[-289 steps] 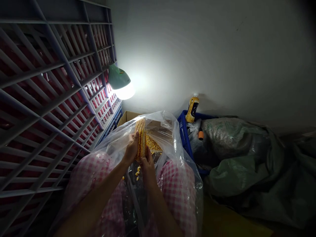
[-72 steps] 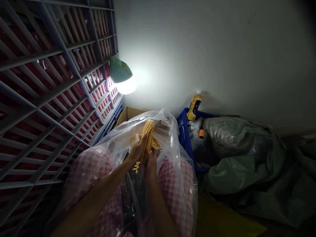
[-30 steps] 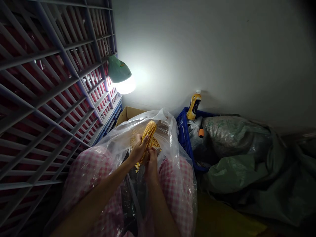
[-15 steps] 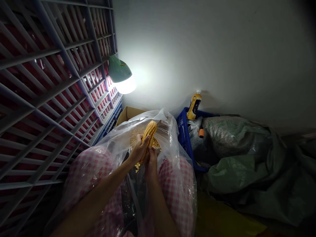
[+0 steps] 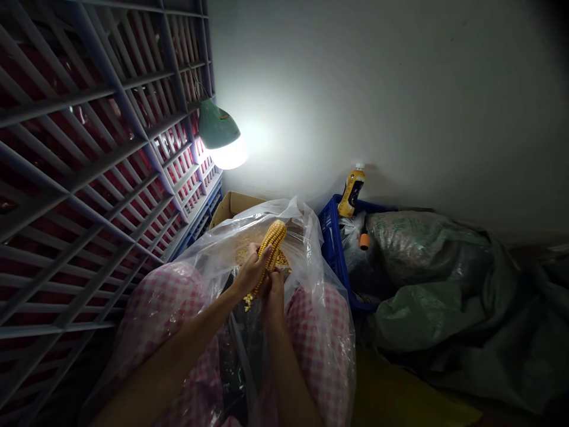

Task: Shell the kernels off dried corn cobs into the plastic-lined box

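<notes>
A yellow corn cob [image 5: 275, 236] slants up and away from me, with several loosened kernels at its lower end. My left hand [image 5: 253, 270] is closed around its left side, the thumb lying along the rows. Against the lower right side of the cob, my right hand [image 5: 274, 287] is closed with its fingers bent; part of its grip is hidden. Both hands are over a clear plastic bag [image 5: 315, 252] spread across my lap. Loose corn kernels [image 5: 283, 260] lie inside the bag, beyond the hands.
A lit bulb lamp [image 5: 220, 127] hangs on the slatted plastic crates [image 5: 146, 142] at left. Behind the bag stands a cardboard box [image 5: 231, 204]. To the right, a blue basket [image 5: 331, 231] holds a yellow bottle [image 5: 351, 193] and bags, beside a green sack [image 5: 427, 311].
The cob's upper end has shifted slightly right and down in view. Both hands stay on the cob, with the right fingers slightly repositioned.
</notes>
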Available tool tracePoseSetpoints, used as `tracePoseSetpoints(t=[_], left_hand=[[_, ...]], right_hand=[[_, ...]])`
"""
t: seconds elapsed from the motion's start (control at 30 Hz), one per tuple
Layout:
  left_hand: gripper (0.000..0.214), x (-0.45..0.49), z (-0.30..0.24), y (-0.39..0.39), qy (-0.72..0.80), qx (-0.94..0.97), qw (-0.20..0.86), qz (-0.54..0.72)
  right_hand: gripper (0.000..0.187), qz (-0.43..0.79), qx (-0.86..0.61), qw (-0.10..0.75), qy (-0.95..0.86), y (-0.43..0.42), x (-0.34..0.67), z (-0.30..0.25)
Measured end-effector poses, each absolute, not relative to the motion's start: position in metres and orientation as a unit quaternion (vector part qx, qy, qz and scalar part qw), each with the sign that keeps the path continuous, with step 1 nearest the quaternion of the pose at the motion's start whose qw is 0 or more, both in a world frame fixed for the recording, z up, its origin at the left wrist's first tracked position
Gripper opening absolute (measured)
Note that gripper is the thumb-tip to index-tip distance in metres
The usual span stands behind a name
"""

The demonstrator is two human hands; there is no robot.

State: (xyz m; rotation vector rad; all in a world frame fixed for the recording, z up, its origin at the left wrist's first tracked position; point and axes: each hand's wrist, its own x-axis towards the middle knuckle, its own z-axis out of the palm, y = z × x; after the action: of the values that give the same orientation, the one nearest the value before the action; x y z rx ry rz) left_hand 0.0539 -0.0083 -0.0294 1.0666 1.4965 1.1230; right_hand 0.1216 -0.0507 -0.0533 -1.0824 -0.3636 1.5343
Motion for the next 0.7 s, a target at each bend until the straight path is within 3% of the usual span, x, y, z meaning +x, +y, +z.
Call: tracePoseSetpoints(t=[0.13, 0.43, 0.7], left_hand=[[0.039, 0.050, -0.033, -0.001, 0.611, 0.376, 0.493, 0.492], [0.036, 0.056, -0.031, -0.010, 0.610, 0.450, 0.456, 0.466], [0.036, 0.055, -0.036, -0.010, 0.619, 0.456, 0.445, 0.459]], right_hand=[[0.035, 0.640, -0.479, 0.578, -0.163, -0.052, 0.120, -0.050], [0.022, 0.678, -0.429, 0.587, -0.109, -0.046, 0.122, -0.048], [0.022, 0.659, -0.461, 0.574, -0.157, -0.043, 0.123, -0.059]])
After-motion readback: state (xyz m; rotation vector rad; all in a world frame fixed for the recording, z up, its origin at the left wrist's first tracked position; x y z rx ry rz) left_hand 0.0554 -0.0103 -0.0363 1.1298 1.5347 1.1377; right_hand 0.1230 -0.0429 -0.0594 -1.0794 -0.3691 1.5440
